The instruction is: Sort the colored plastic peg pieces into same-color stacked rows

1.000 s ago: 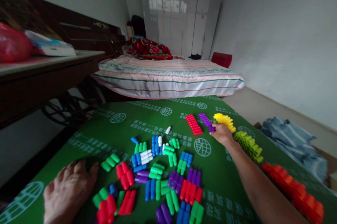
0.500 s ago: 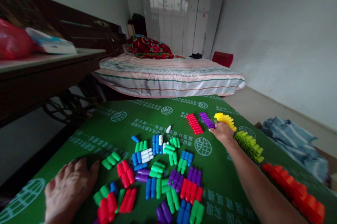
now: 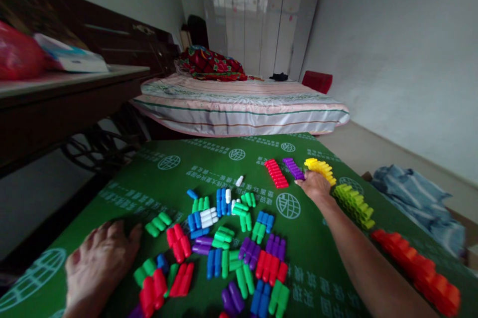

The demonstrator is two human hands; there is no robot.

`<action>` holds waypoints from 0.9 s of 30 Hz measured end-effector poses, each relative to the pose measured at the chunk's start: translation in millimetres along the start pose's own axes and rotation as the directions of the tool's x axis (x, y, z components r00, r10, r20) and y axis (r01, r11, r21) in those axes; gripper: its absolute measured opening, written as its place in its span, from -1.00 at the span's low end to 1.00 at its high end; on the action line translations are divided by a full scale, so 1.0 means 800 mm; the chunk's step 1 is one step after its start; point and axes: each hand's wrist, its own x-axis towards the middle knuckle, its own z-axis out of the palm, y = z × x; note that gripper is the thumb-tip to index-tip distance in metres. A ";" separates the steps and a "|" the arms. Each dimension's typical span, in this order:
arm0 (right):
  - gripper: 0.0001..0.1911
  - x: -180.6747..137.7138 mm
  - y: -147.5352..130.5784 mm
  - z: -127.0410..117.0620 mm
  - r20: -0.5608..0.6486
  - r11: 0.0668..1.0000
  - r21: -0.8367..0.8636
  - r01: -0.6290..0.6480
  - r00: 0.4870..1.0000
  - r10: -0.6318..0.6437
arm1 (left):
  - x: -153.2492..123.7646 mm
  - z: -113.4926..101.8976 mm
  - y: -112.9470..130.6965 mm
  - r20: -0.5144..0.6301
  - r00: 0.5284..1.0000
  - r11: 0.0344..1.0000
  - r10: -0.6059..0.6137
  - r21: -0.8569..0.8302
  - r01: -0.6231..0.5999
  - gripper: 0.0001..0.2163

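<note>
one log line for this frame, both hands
right hand: at near end of purple row | left hand: on green board, beside green blocks | red row: left of purple row

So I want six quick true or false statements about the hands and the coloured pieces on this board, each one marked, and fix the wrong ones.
1. The right hand is at the near end of the purple row. True.
2. Just left of the purple row is a yellow row. False: the red row is there.
3. The left hand rests on the green board. True.
4. Nearest the left hand's thumb are joined purple pieces. False: joined green pieces are there.
5. A single white piece sits apart from the clusters. True.
6. The row nearest the picture's right edge is blue. False: that is the orange row.
</note>
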 end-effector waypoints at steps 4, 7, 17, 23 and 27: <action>-0.63 0.000 -0.002 -0.001 -0.003 1.000 -0.009 -0.011 1.000 0.011 | 0.003 0.003 -0.001 0.010 1.000 1.000 0.008 0.011 -0.008 -0.28; -0.63 -0.003 -0.003 -0.003 0.005 1.000 -0.018 -0.010 1.000 0.010 | 0.004 0.004 -0.002 0.012 1.000 1.000 0.009 0.023 -0.009 -0.31; -0.74 -0.057 -0.036 -0.030 -0.010 0.968 -0.015 0.250 0.968 -0.250 | -0.005 0.005 0.002 -0.062 0.997 0.999 0.036 -0.032 -0.038 -0.43; -0.81 -0.140 -0.111 -0.048 0.043 0.736 0.157 0.659 0.740 -0.672 | -0.008 0.014 -0.002 -0.078 0.996 0.998 0.034 -0.045 -0.038 -0.46; -0.86 -0.184 -0.149 -0.050 0.131 0.596 0.212 0.774 0.582 -0.802 | -0.009 0.019 -0.002 -0.108 0.993 0.998 0.039 -0.048 -0.045 -0.47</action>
